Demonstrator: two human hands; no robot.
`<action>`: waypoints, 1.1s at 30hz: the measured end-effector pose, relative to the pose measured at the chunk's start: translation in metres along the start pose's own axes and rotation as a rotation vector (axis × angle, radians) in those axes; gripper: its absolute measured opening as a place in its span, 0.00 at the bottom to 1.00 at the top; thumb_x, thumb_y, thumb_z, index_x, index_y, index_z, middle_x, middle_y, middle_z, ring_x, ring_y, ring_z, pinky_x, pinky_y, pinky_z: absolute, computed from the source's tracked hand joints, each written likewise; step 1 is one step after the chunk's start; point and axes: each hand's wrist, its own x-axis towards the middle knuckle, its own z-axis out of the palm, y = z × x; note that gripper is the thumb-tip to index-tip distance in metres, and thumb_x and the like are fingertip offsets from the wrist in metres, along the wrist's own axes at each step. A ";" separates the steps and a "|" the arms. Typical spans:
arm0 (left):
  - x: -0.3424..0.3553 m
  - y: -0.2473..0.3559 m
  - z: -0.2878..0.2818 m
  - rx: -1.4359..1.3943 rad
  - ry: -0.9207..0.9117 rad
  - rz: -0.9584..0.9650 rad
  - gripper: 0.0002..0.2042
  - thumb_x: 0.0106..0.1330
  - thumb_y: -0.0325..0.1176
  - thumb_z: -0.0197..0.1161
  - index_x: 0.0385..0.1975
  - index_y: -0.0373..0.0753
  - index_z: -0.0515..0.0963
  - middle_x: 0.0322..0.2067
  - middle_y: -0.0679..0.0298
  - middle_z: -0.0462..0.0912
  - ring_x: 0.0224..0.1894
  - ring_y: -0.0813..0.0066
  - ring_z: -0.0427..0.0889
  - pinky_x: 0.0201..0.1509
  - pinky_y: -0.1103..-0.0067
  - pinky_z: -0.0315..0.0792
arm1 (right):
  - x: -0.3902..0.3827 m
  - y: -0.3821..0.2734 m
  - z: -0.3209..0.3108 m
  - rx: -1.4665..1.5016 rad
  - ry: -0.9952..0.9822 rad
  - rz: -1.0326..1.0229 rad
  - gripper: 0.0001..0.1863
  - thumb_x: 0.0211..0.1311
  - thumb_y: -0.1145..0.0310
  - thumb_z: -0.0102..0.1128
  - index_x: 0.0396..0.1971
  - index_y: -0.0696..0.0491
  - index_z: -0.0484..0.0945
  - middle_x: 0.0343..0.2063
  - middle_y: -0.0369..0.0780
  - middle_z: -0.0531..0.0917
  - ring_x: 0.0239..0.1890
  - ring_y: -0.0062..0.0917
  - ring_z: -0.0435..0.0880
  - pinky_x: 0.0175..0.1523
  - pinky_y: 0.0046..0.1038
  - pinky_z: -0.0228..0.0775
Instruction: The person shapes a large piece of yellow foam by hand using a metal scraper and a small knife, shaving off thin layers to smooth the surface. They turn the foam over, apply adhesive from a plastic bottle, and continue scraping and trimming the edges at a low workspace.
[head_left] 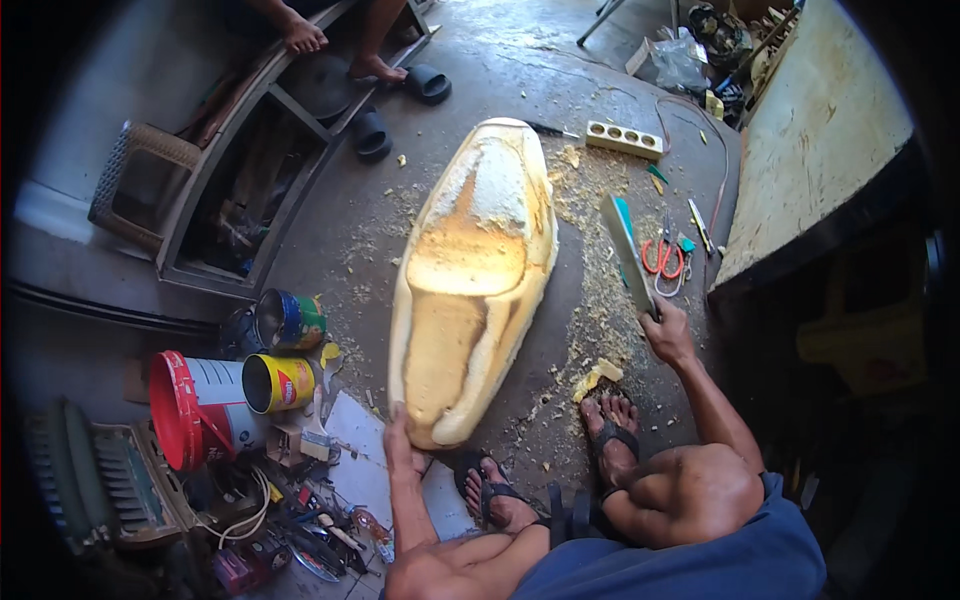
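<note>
A long yellow motorcycle seat foam point(465, 260) lies on the grey floor, its narrow end far from me. Its face is hollowed and rough, with pale scraped areas at the far end and along the rim. My left hand point(402, 452) grips the near left end, thumb on top and fingers partly hidden beneath. Away to the right of the foam, my right hand point(668, 330) is closed round the handle of a long, broad-bladed knife point(627, 255). The blade points up and away, apart from the foam.
Foam crumbs litter the floor. Red-handled scissors point(664, 260), a cutter point(700, 225) and a power strip point(624, 140) lie at right. Left are a red-rimmed bucket point(180, 410), a yellow can point(278, 383) and piled tools. Another person's bare feet point(378, 70) show beside black slippers point(428, 84).
</note>
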 end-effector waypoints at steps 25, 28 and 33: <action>-0.065 0.318 0.119 -0.438 -0.586 0.410 0.18 0.78 0.36 0.50 0.56 0.26 0.75 0.54 0.45 0.81 0.59 0.57 0.80 0.66 0.64 0.73 | 0.017 -0.003 0.135 -0.317 -0.318 -0.539 0.12 0.65 0.61 0.59 0.39 0.52 0.72 0.23 0.54 0.82 0.29 0.55 0.83 0.36 0.52 0.76; -0.078 0.324 0.129 -0.388 -0.597 0.436 0.18 0.77 0.36 0.52 0.54 0.27 0.75 0.54 0.45 0.81 0.59 0.57 0.80 0.66 0.64 0.74 | -0.084 -0.024 0.189 -0.179 -0.866 -0.662 0.18 0.58 0.65 0.59 0.48 0.52 0.73 0.30 0.57 0.84 0.36 0.56 0.85 0.42 0.55 0.76; -0.086 0.311 0.147 -0.414 -0.568 0.435 0.19 0.77 0.39 0.53 0.55 0.28 0.75 0.54 0.45 0.81 0.59 0.58 0.81 0.66 0.62 0.74 | -0.099 -0.039 0.260 -0.410 -0.893 -0.928 0.12 0.57 0.63 0.56 0.33 0.53 0.84 0.30 0.52 0.86 0.34 0.47 0.88 0.40 0.47 0.80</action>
